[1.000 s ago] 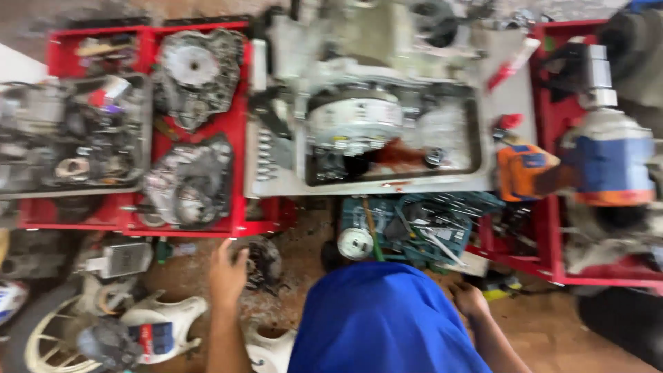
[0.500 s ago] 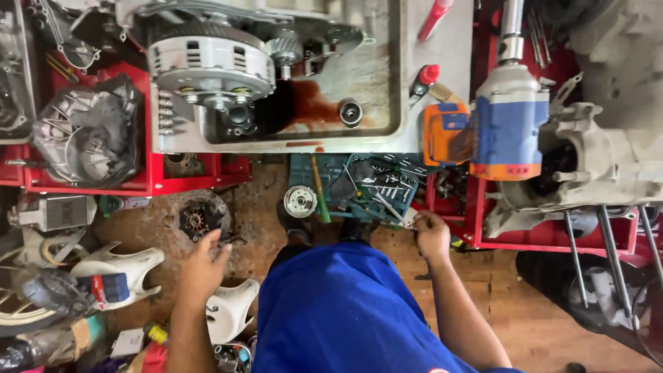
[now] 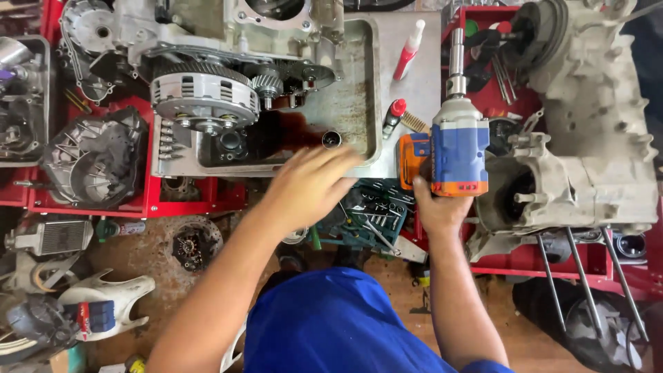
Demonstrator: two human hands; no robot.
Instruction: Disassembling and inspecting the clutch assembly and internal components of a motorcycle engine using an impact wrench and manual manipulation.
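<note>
Now, both hands at the engine tray.
Right hand point(image 3: 436, 207) clamped on impact wrench point(image 3: 456, 148); left hand point(image 3: 309, 185), fingers apart, nears small socket point(image 3: 331, 139) — oily tray point(image 3: 359, 155), could slip.

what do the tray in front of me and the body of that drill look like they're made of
The tray looks like bare sheet metal: dull grey, scuffed, stained with dark oil. The drill, gripped by the right hand, seems moulded plastic, matte blue and orange, with a shiny metal shaft at the front.

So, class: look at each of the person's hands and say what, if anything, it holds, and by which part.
The right hand holds the blue-and-orange power tool by its lower end. The left hand holds nothing, hovering open above the metal tray.
</note>
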